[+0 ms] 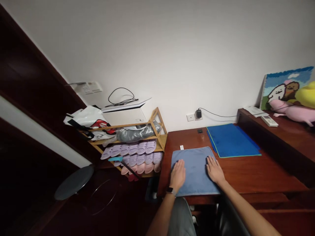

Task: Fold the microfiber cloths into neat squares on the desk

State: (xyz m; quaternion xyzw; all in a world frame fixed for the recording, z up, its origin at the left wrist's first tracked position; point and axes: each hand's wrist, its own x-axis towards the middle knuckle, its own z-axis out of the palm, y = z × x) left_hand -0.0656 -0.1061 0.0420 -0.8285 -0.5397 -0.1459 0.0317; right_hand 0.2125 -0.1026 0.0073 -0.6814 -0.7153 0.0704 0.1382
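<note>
A grey-blue cloth (pixel 195 170) lies spread flat on the wooden desk (pixel 246 175), with a small white tag (pixel 181 147) sticking out at its far edge. My left hand (pixel 178 173) rests flat on the cloth's left side, fingers stretched out. On the right side my right hand (pixel 215 169) also lies flat, palm down across the cloth's edge. Neither hand grips anything. To the right, bright blue cloths (pixel 232 141) with a green edge lie stacked on the desk.
Left of the desk stands a wooden rack (pixel 161 137) with rows of slippers (pixel 133 149) and a white box (pixel 125 116) on top. A round stool (pixel 73 183) is further left. A pink plush toy (pixel 294 111) and a remote control (pixel 269 121) sit on the raised surface at right.
</note>
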